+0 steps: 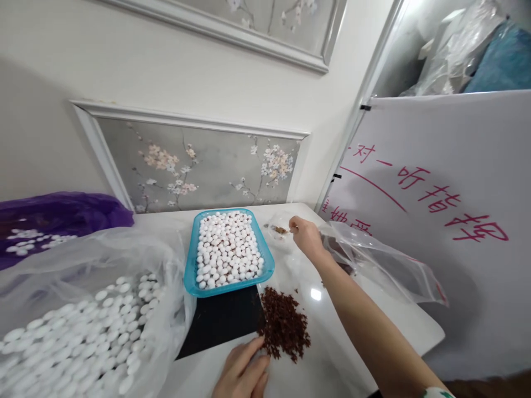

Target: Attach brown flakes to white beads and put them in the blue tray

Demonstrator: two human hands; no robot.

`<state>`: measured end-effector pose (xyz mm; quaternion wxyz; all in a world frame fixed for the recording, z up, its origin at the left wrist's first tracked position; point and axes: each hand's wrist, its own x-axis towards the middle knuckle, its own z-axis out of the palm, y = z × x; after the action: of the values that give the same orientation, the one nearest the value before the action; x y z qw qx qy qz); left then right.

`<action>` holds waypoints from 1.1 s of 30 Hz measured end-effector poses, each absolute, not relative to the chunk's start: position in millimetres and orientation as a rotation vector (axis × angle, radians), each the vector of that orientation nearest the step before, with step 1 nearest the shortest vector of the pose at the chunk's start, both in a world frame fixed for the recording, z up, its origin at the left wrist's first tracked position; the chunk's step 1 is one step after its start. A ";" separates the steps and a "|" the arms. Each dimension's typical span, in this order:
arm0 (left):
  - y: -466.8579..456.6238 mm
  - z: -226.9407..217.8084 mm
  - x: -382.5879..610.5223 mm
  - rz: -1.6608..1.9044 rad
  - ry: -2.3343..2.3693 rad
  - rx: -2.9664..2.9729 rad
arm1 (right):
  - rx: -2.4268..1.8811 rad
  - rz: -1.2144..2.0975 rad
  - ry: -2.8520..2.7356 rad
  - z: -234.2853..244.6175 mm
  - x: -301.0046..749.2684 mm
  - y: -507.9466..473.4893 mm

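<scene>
My left hand (243,371) is at the bottom with its fingers curled together. Its fingertips meet the near left edge of a pile of dark reddish-brown flakes (286,326); anything between them is hidden. Farther back, my right hand (306,236) is closed in a pinch beside a small clear plastic bag (274,235) holding some yellowish-brown bits (280,230). What the pinch holds is too small to make out. Left of the flakes stands a blue plastic basket (192,271), filled with white oval pieces (230,249) with reddish-brown specks among them.
A large clear bag (166,243) of white oval pieces takes up the left side, with a purple bag (83,207) behind it. A black sheet (224,318) lies under the basket's front. A clear zip bag (398,271) hangs past the right edge. Wall and whiteboard (435,166) bound the table.
</scene>
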<state>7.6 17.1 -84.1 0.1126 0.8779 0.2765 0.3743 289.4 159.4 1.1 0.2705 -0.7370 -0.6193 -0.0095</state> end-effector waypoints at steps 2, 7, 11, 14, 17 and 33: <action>16.2 -84.4 8.4 1.079 0.822 2.583 | -1.962 0.029 -1.674 -1.1 292.6 155.2; 13.0 -81.2 9.6 0.957 0.863 2.652 | -1.855 0.180 -1.741 -6.4 289.8 109.8; 10.3 -78.1 10.2 0.888 0.898 2.675 | -1.705 0.297 -1.914 -22.7 272.8 64.6; 9.4 -75.9 10.6 0.886 0.880 2.662 | -1.560 0.382 -2.061 -36.8 256.4 44.5; 9.0 -70.7 11.1 0.864 0.894 2.647 | -1.469 0.451 -2.143 -41.9 242.9 40.4; -0.4 -66.7 10.5 0.838 1.064 2.418 | -1.345 0.492 -2.314 -16.6 213.0 34.3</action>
<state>10.5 -0.4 -66.7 0.1843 0.8575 0.3773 0.2971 213.0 34.3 -16.6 0.2088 -0.4833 -0.8316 0.1767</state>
